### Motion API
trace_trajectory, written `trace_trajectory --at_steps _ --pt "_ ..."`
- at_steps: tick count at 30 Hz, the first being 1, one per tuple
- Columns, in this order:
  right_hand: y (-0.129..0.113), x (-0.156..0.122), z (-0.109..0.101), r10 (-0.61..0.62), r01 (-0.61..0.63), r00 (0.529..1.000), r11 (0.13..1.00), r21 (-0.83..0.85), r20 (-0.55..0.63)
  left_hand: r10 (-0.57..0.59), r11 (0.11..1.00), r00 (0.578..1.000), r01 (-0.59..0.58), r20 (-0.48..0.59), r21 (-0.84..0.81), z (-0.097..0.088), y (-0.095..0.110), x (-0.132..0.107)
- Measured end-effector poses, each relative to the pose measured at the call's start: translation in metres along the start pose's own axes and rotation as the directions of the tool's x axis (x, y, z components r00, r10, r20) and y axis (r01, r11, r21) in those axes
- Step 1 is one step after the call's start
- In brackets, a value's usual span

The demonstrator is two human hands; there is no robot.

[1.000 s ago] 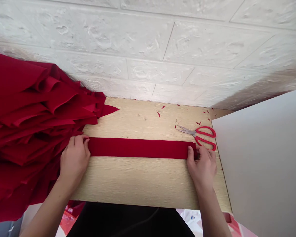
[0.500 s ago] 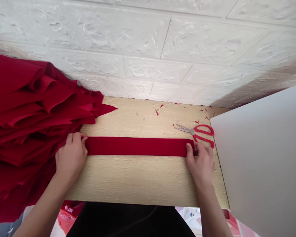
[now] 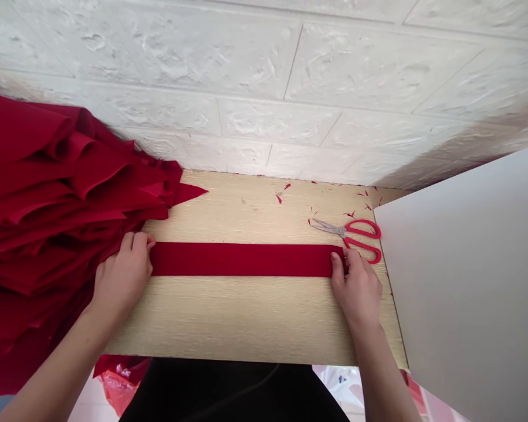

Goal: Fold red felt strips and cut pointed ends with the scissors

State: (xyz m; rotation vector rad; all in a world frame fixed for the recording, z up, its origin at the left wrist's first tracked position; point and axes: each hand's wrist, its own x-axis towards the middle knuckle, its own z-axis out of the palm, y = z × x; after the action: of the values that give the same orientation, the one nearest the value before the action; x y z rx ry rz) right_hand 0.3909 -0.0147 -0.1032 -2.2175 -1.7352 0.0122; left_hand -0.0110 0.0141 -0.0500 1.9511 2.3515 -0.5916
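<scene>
A long strip of dark red fabric (image 3: 246, 259) lies flat and straight across the wooden table (image 3: 246, 319). At its left end, my left hand (image 3: 125, 269) is closed on the fabric, its fingertips partly hidden. My right hand (image 3: 358, 284) pinches the right end between thumb and fingers. Just beyond the right hand lie scissors (image 3: 345, 232) with red handles, blades pointing left and slightly parted. Beside and behind my left hand, a big heap of red fabric (image 3: 48, 205) covers the table's left side.
A white textured brick wall (image 3: 246, 70) closes off the back. On the right a white panel (image 3: 466, 264) stands along the table's edge. Small red scraps (image 3: 278, 199) are scattered near the wall. Below the front edge are plastic bags (image 3: 118, 384).
Both hands keep hold of the strip's ends, which stays almost in place. My left hand has shifted very slightly left, and the view has moved a little.
</scene>
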Motion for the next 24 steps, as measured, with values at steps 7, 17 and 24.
trace_trajectory --at_steps 7,17,24 --pt "0.0 -0.003 0.002 0.031 -0.031 1.0 0.999 -0.014 0.003 -0.043 0.999 0.999 0.042 0.026 0.02 -0.004 0.005 -0.002" --pt "-0.007 -0.001 0.001 0.135 -0.136 0.99 0.99 -0.038 -0.03 -0.056 0.996 0.998 0.054 0.039 0.068 -0.005 0.01 -0.005" --pt "-0.007 -0.001 0.001 0.133 -0.135 0.99 0.99 -0.034 -0.036 -0.065 0.993 0.997 0.061 0.035 0.101 -0.015 0.016 -0.009"
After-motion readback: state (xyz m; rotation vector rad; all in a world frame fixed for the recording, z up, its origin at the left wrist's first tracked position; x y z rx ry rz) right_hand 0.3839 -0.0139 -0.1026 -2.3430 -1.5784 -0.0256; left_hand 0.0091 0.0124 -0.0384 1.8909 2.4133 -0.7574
